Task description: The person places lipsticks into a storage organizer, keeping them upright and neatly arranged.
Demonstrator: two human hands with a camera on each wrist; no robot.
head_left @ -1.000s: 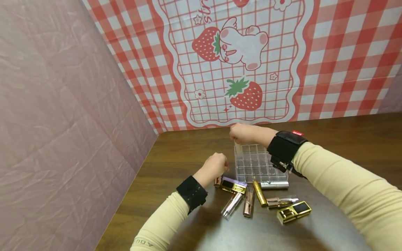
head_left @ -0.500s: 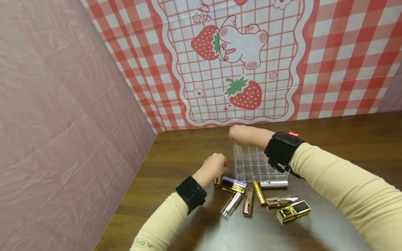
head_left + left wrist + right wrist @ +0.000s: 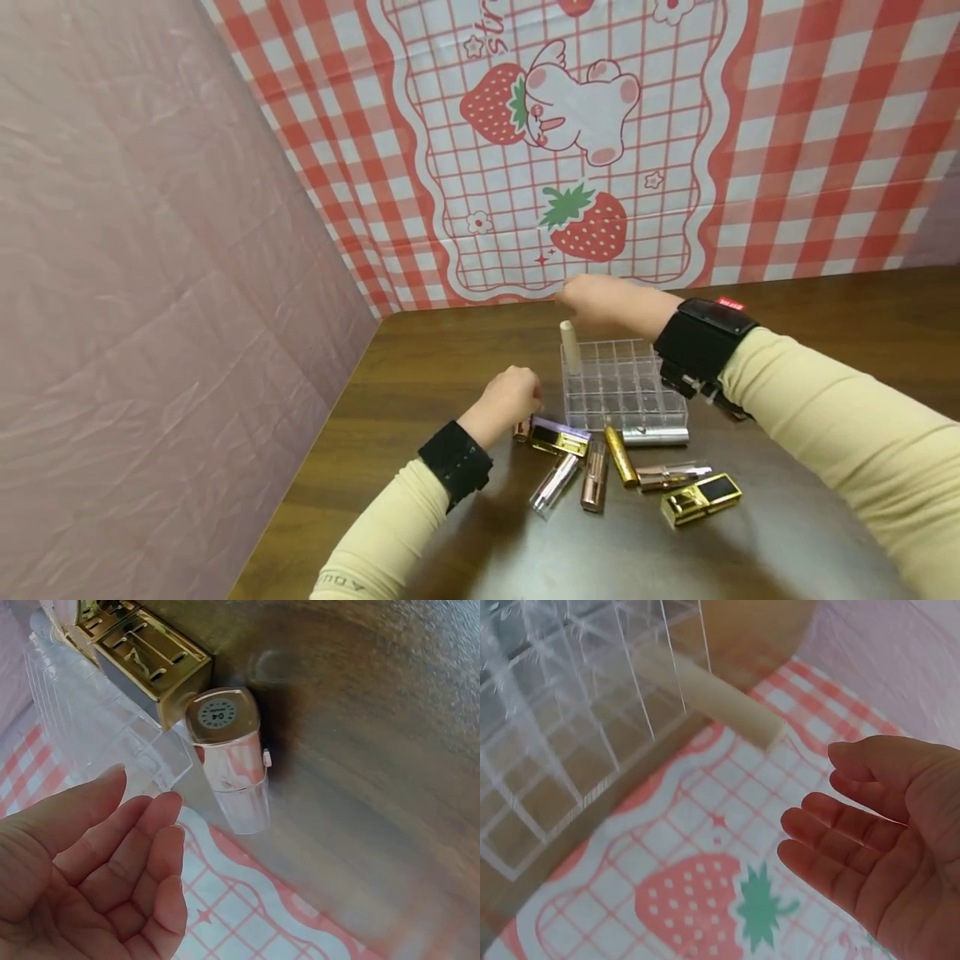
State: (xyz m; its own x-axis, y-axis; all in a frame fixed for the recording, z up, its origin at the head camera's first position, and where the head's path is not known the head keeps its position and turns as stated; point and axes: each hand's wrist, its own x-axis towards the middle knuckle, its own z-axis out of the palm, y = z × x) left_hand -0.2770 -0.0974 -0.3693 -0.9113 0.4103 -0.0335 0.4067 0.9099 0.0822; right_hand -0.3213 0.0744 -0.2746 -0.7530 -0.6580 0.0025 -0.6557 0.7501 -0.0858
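A clear divided organizer [image 3: 626,392] stands on the table, and a beige tube [image 3: 570,346] is upright in its back left compartment. Just above and behind that tube is my right hand [image 3: 603,302]; the right wrist view shows its fingers [image 3: 832,874] loosely bent and apart from the tube, holding nothing. Left of the organizer my left hand [image 3: 512,396] hovers, its relaxed fingers [image 3: 169,900] holding nothing. Close by it lie a rose-gold lipstick [image 3: 229,761] with a clear cap and a gold lipstick case [image 3: 558,437] with a purple side.
In front of the organizer lie a silver tube [image 3: 656,437], a slim gold tube [image 3: 621,457], several rose-gold and clear lipsticks [image 3: 594,477] and a gold case [image 3: 701,498] with a black panel. A checked strawberry cloth [image 3: 585,225] hangs behind the table.
My right hand has let go of the beige tube and moved up and slightly right, leaving the tube standing in the organizer. The left hand has hardly moved.
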